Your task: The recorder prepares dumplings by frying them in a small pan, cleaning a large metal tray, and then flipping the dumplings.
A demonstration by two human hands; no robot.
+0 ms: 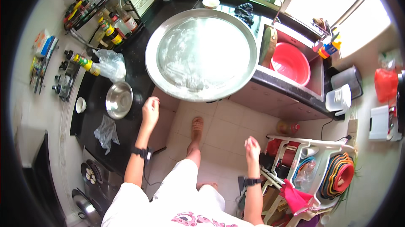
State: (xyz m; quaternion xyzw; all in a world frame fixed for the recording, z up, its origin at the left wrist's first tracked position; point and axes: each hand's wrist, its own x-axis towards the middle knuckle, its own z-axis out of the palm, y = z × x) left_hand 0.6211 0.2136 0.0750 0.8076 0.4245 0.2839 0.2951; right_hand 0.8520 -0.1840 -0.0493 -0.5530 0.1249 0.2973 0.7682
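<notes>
A large round metal tray (202,54) dusted with white powder lies on the black counter's corner, its near rim jutting over the edge. Just below its left rim is my left hand (151,108), fingers loosely curled in with nothing seen in them. Beside that hand, on the left counter, sits a steel bowl (119,100). My right hand (252,146) hangs over the floor, apart from the tray, its fingers slightly bent and whitish at the tips; no object shows in it. A storage rack (333,153) is the nearest thing to it.
A red basin (291,63) sits in the sink at the right. Along the left counter (139,64) are plastic bags (107,133) and bottles (120,24) on a rack. Pans (86,206) rest on the stove. Pink rubber gloves (295,197) hang off the storage rack.
</notes>
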